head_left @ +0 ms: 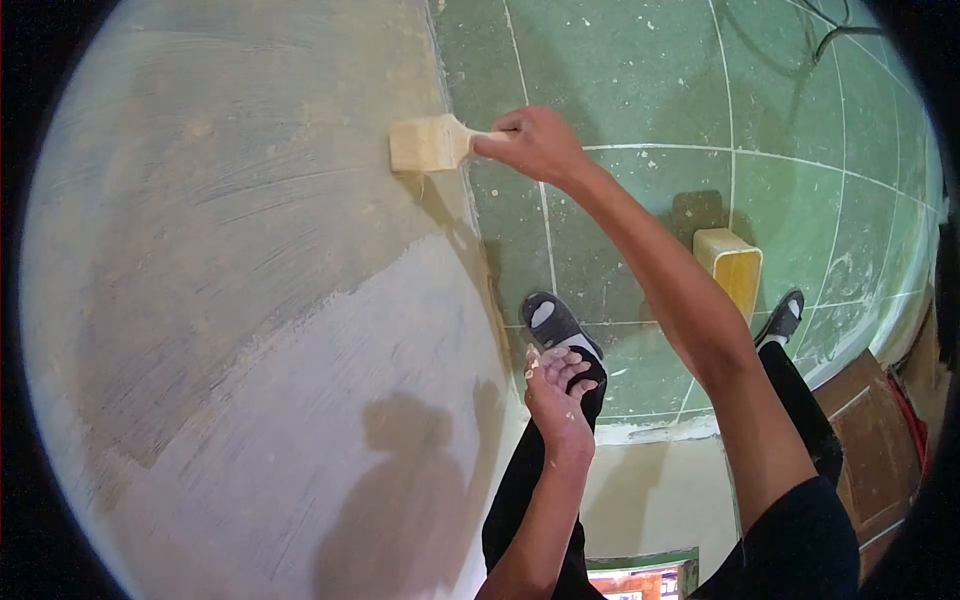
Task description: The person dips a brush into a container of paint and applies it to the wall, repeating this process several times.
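My right hand (535,143) is closed round the handle of a wide, pale-bristled brush (428,145). The bristles are at the wall (230,200), near its edge with the floor; whether they touch it I cannot tell. The upper wall is darker and streaked, while a whiter coat (330,400) covers the lower part. My left hand (558,385) is held low over my shoe, palm up, fingers apart and curled, with pale smears on them and nothing held.
A yellowish rectangular container (728,262) stands on the green tiled floor (640,190), between my feet and beyond them. A dark cable (835,38) lies at the top right. Brown wooden panels (868,450) are at the lower right.
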The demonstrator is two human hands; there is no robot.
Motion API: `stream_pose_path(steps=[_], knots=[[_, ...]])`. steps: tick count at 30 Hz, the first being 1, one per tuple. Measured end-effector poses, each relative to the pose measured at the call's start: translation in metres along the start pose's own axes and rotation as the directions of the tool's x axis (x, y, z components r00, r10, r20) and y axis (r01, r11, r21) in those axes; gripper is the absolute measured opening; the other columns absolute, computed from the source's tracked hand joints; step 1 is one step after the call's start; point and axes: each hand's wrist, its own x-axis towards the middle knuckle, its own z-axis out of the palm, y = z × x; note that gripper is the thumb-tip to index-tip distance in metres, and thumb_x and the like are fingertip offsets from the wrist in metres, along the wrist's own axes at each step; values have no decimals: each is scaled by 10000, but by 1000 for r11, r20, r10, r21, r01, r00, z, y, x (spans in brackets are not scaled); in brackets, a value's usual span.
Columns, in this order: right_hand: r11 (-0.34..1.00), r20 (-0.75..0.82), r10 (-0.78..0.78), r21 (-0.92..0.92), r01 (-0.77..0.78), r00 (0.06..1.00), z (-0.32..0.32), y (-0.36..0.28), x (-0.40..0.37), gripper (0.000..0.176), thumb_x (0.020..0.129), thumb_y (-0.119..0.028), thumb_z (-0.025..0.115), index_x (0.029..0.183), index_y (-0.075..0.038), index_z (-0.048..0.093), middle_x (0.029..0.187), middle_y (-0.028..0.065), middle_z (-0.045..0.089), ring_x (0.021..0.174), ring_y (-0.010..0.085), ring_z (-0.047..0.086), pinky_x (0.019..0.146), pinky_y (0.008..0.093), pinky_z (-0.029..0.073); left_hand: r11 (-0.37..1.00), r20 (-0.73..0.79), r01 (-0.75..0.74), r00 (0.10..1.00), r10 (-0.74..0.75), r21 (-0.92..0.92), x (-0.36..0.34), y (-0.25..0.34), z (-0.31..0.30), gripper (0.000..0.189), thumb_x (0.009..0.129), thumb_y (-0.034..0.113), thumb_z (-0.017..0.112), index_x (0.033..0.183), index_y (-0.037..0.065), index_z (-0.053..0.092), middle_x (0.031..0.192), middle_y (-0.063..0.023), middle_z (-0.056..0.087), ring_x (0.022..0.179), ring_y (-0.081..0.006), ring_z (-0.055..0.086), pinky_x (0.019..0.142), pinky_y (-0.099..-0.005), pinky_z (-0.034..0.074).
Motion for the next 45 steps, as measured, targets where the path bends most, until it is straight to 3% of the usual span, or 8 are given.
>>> stream_pose_path(steps=[3, 5, 9, 14, 18, 28, 38, 45], knots=[[966, 25, -25, 256, 18, 999, 8, 15, 13, 557, 815, -527, 647, 683, 12, 597, 581, 100, 493, 567, 210, 460, 553, 394, 389, 1000, 10, 1, 1000, -1, 7, 0, -2, -2, 467, 985, 520, 427, 1011, 80, 578, 943, -66, 608, 914, -210, 593, 777, -366, 463], [972, 112, 15, 230, -41, 994, 41, 35, 29, 564, 792, -595, 613, 796, -44, 733, 742, 197, 660, 730, 373, 632, 698, 443, 498, 1000, 6, -1, 1000, 1, 16, 1, 2, 0, 472, 986, 523, 421, 1010, 79, 579, 954, -70, 614, 918, -211, 593, 775, -366, 465], [962, 167, 135, 215, -170, 977, 97, 87, 20, 583, 805, -601, 618, 848, -31, 734, 806, 205, 690, 800, 389, 660, 758, 452, 515, 1000, 11, -11, 1000, 11, 12, 2, 2, 0, 477, 978, 536, 435, 1015, 83, 580, 940, -63, 606, 912, -202, 590, 779, -364, 463], [917, 110, 296, -311, -250, 949, 78, 85, -33, 527, 817, -523, 644, 912, -11, 727, 929, 230, 702, 926, 379, 685, 815, 473, 543, 1000, 26, 24, 999, -23, -12, -3, -9, 2, 472, 976, 538, 444, 1016, 88, 580, 932, -56, 597, 902, -190, 588, 773, -353, 456], [923, 127, 218, -349, -162, 968, 97, 66, -52, 495, 808, -509, 651, 881, -26, 728, 937, 215, 703, 904, 373, 685, 771, 482, 547, 999, -10, 51, 999, -51, 3, 4, -13, 2, 475, 979, 542, 431, 1014, 91, 576, 941, -53, 593, 900, -195, 584, 771, -359, 447], [992, 92, -65, 111, 55, 994, -13, -61, -128, 526, 755, -561, 696, 914, -62, 742, 849, 208, 691, 845, 397, 662, 745, 472, 523, 999, -138, -33, 990, 31, -11, 2, -19, -10, 526, 970, 552, 376, 1052, 65, 558, 982, -72, 585, 932, -216, 573, 783, -385, 430], [984, 88, 180, -10, -180, 980, 144, 109, -59, 539, 805, -579, 646, 938, -64, 734, 971, 207, 692, 905, 402, 665, 794, 487, 524, 996, -119, -88, 989, 84, -22, -2, -7, -2, 526, 971, 571, 396, 991, 72, 563, 936, -69, 584, 927, -217, 565, 788, -382, 436], [940, 11, 279, -207, -271, 960, 124, 87, -74, 470, 835, -484, 632, 876, -24, 717, 946, 222, 694, 921, 385, 675, 804, 489, 538, 996, -113, -81, 991, 76, -36, -3, -4, -2, 520, 975, 570, 391, 971, 81, 567, 917, -58, 583, 918, -206, 564, 772, -366, 438]])
